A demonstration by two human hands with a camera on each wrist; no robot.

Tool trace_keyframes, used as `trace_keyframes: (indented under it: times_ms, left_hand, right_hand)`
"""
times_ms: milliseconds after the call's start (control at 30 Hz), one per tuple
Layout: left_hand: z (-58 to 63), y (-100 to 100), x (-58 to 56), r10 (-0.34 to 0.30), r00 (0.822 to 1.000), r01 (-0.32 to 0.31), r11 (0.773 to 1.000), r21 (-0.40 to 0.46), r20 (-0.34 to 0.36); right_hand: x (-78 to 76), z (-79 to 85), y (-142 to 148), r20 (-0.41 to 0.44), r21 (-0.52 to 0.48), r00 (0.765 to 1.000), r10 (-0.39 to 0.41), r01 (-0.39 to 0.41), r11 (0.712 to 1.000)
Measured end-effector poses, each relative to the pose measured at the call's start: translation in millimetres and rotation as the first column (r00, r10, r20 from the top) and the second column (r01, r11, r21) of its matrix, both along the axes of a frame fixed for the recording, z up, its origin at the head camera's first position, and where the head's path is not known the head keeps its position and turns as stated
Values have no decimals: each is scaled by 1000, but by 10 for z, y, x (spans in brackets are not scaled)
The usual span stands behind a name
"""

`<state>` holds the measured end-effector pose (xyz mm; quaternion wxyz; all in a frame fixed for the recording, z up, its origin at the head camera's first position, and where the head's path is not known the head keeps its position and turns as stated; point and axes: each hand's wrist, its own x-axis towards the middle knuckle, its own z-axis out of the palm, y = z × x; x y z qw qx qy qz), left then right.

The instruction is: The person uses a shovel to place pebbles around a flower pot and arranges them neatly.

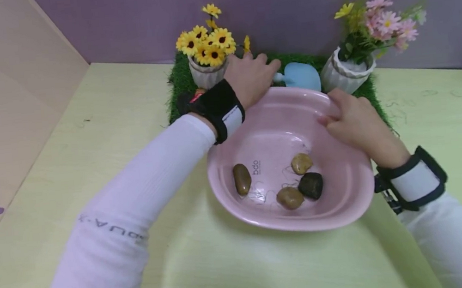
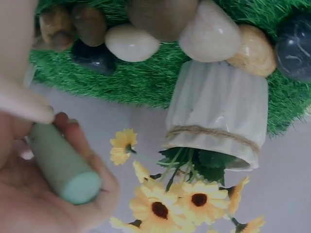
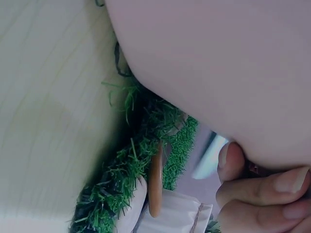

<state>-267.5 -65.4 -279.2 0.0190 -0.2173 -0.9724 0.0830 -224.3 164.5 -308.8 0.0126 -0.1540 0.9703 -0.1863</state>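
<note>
My left hand (image 1: 251,75) reaches over the far left rim of a pink basin (image 1: 293,227). Its fingers are wrapped round the pale green handle (image 2: 65,167) of a light blue toy shovel (image 1: 301,77), whose blade shows to the right of the hand. At the basin's far right side, my right hand (image 1: 358,120) grips the rim, with fingers (image 3: 257,189) curled against the wall. The basin appears tilted, its side lifted off the mat in the right wrist view. Inside lie several stones, among them a long brown stone (image 1: 242,179) and a black stone (image 1: 311,185).
Behind the basin lies artificial grass (image 2: 141,80), lined with several smooth stones such as a white one (image 2: 132,42). On it stand a white pot (image 2: 218,107) of yellow flowers (image 1: 206,44) and another pot (image 1: 345,72) with pink flowers. A purple wall (image 1: 285,9) rises behind.
</note>
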Motion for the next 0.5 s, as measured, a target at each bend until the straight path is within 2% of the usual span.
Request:
trace_keyframes:
  times_ms: [133, 233, 367, 500]
  left_hand:
    - [-6, -8, 56, 69, 998, -69, 997, -17, -3]
    - [-5, -54, 93, 97, 995, -96, 995, 30, -26]
    - [38, -138, 124, 97, 993, -85, 982, 171, -62]
    - [158, -242, 131, 63, 995, -41, 967, 252, -81]
  right_hand:
    - [5, 1, 2, -13, 9, 1000, -1, 1, 1000]
    - [10, 5, -5, -22, 17, 1000, 0, 1, 1000]
    - [19, 11, -9, -30, 14, 1000, 1, -1, 1000]
    - [22, 14, -11, -27, 15, 1000, -2, 3, 1000]
